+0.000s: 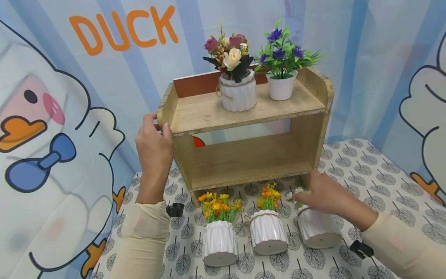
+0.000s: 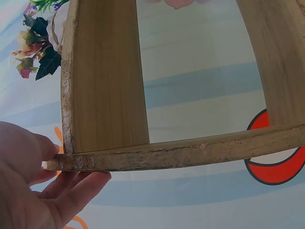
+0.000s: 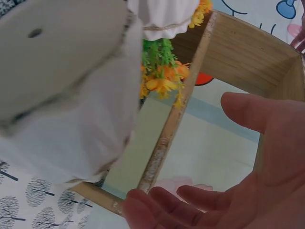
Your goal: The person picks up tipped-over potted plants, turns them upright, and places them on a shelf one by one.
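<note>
My left hand [image 1: 155,151] grips the left side panel of a two-tier wooden shelf [image 1: 244,159] near its upper front corner. In the left wrist view the thumb and fingers [image 2: 78,195] lie on either side of the panel edge. My right hand [image 1: 329,193] hovers by the shelf's lower right corner, overlapping a white ribbed pot [image 1: 320,230] with small white flowers. Its fingers are spread and loosely bent, nothing between them in the right wrist view. Left of it are two more white pots, one with orange flowers [image 1: 269,232], one with yellow-orange flowers [image 1: 220,242]; their bases face me.
A white pot of roses [image 1: 238,93] and a smaller pot with purple flowers [image 1: 281,85] stand on the shelf's top tier. A tree-patterned cloth [image 1: 379,186] covers the table. Behind hangs a curtain [image 1: 226,11] printed with ducks.
</note>
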### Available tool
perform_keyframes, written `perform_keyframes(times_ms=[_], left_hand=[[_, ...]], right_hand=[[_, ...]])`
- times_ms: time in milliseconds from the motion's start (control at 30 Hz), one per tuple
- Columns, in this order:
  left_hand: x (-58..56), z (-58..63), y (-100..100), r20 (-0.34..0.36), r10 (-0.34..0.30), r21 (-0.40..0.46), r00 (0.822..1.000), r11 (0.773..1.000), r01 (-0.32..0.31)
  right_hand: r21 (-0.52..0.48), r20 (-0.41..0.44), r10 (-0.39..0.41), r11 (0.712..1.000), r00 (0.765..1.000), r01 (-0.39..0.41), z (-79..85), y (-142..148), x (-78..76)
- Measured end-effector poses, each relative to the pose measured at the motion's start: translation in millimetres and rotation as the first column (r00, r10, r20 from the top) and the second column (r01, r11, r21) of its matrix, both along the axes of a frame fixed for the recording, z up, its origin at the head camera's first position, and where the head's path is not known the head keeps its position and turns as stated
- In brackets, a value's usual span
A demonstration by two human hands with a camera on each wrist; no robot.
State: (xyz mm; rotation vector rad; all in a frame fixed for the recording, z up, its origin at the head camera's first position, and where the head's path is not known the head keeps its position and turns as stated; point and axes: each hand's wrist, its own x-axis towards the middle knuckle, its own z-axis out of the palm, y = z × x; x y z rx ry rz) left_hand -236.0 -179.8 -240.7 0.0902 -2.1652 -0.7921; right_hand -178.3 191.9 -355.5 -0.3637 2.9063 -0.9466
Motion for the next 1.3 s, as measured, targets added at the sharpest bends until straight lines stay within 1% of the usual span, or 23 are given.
perform_keyframes(times_ms=[100,300,433,633,867,1067,1300], left_hand=[[-0.4,0.0,0.2,-0.002,-0.003,0.0,1.0,1.0,0.003],[-0.5,-0.1,0.1,-0.02,0.0,-0.003,1.0,1.0,0.0],[-0.6,0.6,0.0,-0.015,0.003,0.006,1.0,1.0,-0.003],[0.2,0.9,0.4,-0.005,0.006,0.008,1.0,1.0,-0.006],[1.2,0.8,0.7,0.006,0.007,0.007,1.0,1.0,-0.007],[0.9,1.5,0.8,0.012,0.003,0.009,1.0,1.0,-0.004],[0.8,1.6,0.6,0.015,0.003,0.01,1.0,1.0,-0.003]], right_hand=[[0.007,0.011,0.011,1.0,1.0,-0.011,-4.5,1.9,3.1],[0.086,0.055,0.002,0.996,0.998,-0.007,-13.3,6.9,5.5],[0.145,0.078,-0.014,0.989,0.997,0.003,-19.5,9.9,7.0],[0.173,0.106,-0.02,0.985,0.994,0.001,-26.0,13.7,10.0],[0.241,0.122,-0.045,0.97,0.991,0.015,-34.5,18.0,15.4],[0.224,0.143,-0.066,0.974,0.988,0.032,-40.7,21.8,18.9],[0.14,0.193,-0.098,0.988,0.976,0.072,-45.9,24.7,26.9]])
